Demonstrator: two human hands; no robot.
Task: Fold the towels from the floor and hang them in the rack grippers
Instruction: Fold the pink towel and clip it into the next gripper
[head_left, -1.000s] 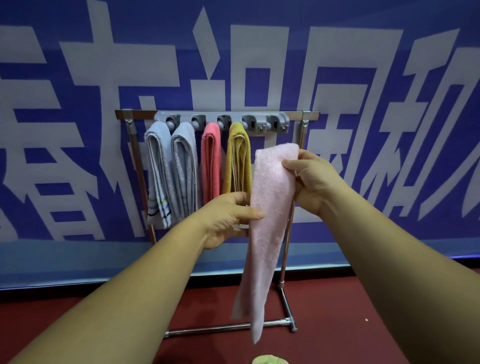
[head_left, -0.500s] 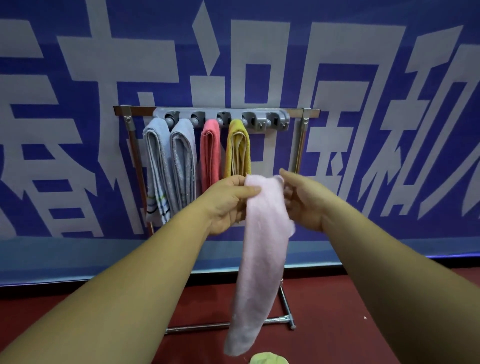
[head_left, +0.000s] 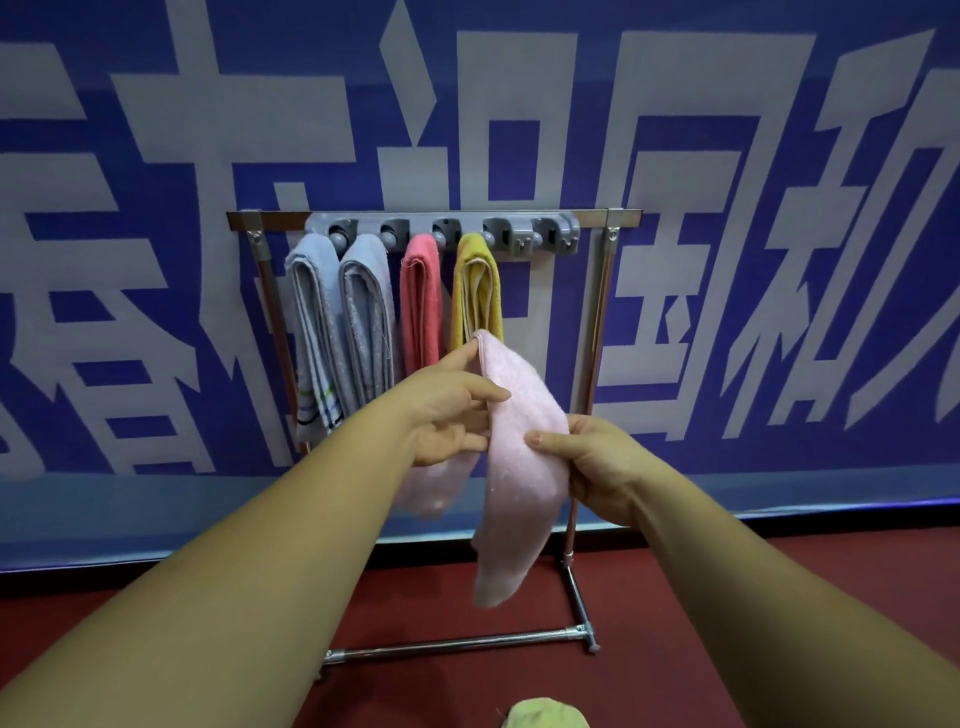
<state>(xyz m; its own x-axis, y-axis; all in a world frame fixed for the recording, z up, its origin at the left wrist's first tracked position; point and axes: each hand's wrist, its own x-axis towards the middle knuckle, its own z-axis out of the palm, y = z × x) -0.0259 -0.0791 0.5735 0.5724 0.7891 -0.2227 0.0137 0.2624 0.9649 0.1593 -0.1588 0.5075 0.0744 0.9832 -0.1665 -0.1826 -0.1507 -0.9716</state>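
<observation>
A pale pink towel (head_left: 519, 467) is draped over my left hand (head_left: 447, 410), folded in half with both ends hanging down. My right hand (head_left: 597, 462) pinches its near layer from the right side. Behind them stands the metal rack (head_left: 597, 312) with a grey gripper bar (head_left: 447, 231) along its top. Hanging from the grippers, left to right, are a light blue striped towel (head_left: 311, 332), a grey-blue towel (head_left: 366, 322), a coral towel (head_left: 421, 306) and a yellow towel (head_left: 475, 291). The two rightmost grippers (head_left: 540, 236) hold nothing. A light green towel (head_left: 545, 716) lies on the floor at the bottom edge.
A blue banner (head_left: 727, 260) with large pale characters covers the wall behind the rack. The floor (head_left: 779, 597) is dark red. The rack's base bar (head_left: 457, 644) runs low across the floor in front of me.
The pink towel hung full length from my raised right hand. Now it is doubled over my left hand, and my right hand has dropped lower onto the towel's near layer.
</observation>
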